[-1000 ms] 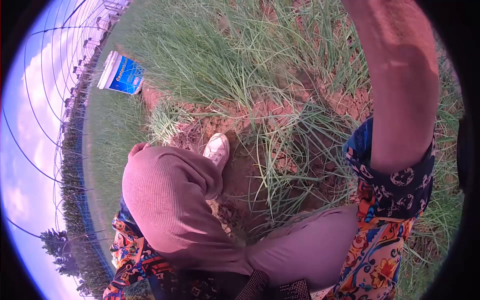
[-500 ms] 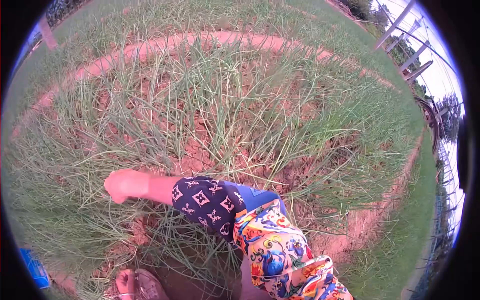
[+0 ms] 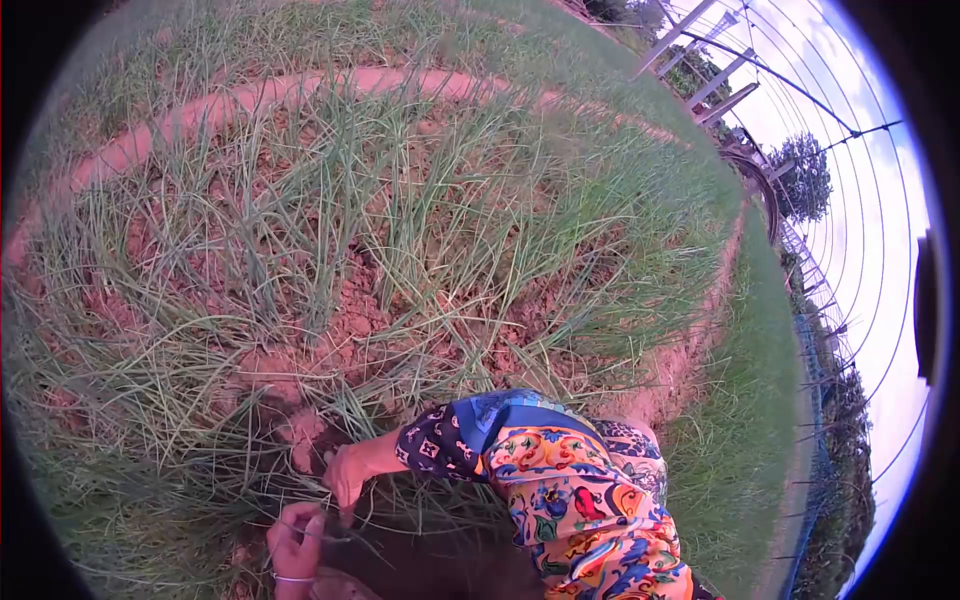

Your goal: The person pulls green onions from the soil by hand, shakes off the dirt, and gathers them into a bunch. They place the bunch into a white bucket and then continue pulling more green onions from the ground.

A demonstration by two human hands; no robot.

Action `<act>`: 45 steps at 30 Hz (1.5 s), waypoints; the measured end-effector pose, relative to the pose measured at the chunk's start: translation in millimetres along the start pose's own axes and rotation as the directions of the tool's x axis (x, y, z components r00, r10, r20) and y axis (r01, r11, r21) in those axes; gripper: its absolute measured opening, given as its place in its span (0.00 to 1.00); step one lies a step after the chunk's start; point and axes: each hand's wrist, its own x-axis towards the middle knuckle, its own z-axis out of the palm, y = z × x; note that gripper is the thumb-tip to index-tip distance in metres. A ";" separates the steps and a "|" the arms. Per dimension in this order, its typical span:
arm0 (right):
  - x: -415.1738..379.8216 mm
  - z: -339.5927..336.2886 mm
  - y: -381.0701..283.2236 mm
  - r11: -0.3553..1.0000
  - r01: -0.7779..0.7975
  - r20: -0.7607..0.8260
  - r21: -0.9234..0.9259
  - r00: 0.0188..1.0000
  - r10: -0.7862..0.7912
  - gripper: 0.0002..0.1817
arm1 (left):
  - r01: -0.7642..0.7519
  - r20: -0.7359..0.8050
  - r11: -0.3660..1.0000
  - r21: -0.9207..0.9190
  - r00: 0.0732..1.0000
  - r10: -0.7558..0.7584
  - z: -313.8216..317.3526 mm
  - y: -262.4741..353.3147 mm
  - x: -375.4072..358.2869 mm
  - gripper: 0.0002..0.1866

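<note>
My right hand [image 3: 346,476] reaches down among the long, thin green leaves [image 3: 250,475] near the bottom of the head view. Its fingers point downward and look closed; whatever they grip is hidden. Close below it is my left hand [image 3: 298,540], with a thin band on the wrist. Thumb and fingers of that hand are pinched together, and I cannot make out what is between them. A colourful patterned sleeve [image 3: 580,490] with a dark cuff covers my right arm.
Narrow-leaved plants [image 3: 400,210] grow in clumps from reddish, cloddy soil [image 3: 355,310]. A raised earth ridge [image 3: 420,82] curves behind them, and another soil strip runs along the right. Posts [image 3: 720,80], wires and a tree [image 3: 800,180] stand farther off.
My right hand has come back from the leaves at the left, down beside my left hand. My left hand has risen slightly. The view has turned to the right.
</note>
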 end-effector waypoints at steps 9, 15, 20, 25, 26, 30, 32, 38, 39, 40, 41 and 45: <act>-50.5 90.0 37.6 0.968 0.154 -0.160 0.198 0.979 -0.122 0.18 | -0.619 0.379 0.687 0.379 0.782 0.495 54.3 7.2 91.2 0.18; -136.8 36.6 -41.4 0.926 -0.359 -0.065 -0.118 0.933 0.354 0.14 | -0.534 0.526 0.728 0.430 0.803 0.279 56.8 -31.7 92.1 0.33; -165.8 44.4 -46.6 0.820 -0.486 0.051 -0.302 0.851 0.523 0.13 | -0.642 0.743 0.613 0.460 0.657 0.130 44.9 -41.1 71.4 0.35; -200.1 74.7 -20.8 0.801 -0.560 -0.139 -0.212 0.829 0.542 0.12 | -0.723 0.752 0.541 0.430 0.618 0.228 45.5 -60.1 60.1 0.22; -204.4 75.0 -21.5 0.797 -0.590 -0.177 -0.128 0.804 0.567 0.12 | -0.731 0.756 0.535 0.424 0.611 0.236 45.4 -63.1 59.5 0.20; -221.5 58.6 -32.9 0.693 -0.649 -0.175 -0.315 0.757 0.629 0.08 | -0.749 0.721 0.555 0.362 0.602 0.342 43.8 -67.8 56.6 0.14; -233.3 63.4 -28.8 0.631 -0.690 -0.193 -0.353 0.714 0.673 0.09 | -0.743 0.702 0.592 0.313 0.601 0.383 42.6 -67.3 56.5 0.13; -241.0 56.8 0.8 0.557 -0.731 -0.356 -0.393 0.680 0.641 0.05 | -0.733 0.549 0.660 0.165 0.624 0.556 52.7 -58.2 48.8 0.13; -236.9 52.3 3.8 0.521 -0.760 -0.324 -0.389 0.642 0.694 0.05 | -0.725 0.530 0.667 0.173 0.639 0.557 57.1 -57.4 46.7 0.13; -236.2 44.9 5.9 0.479 -0.787 -0.296 -0.388 0.599 0.744 0.05 | -0.720 0.508 0.670 0.181 0.652 0.563 61.4 -56.5 45.3 0.12; -236.9 33.7 8.1 0.437 -0.811 -0.264 -0.389 0.553 0.791 0.05 | -0.713 0.486 0.676 0.187 0.665 0.567 64.9 -55.4 46.0 0.11; -240.1 -59.6 -24.5 0.538 -0.843 -0.280 -0.014 0.520 0.807 0.11 | -0.692 0.423 0.713 0.114 0.683 0.596 78.8 -43.0 43.8 0.10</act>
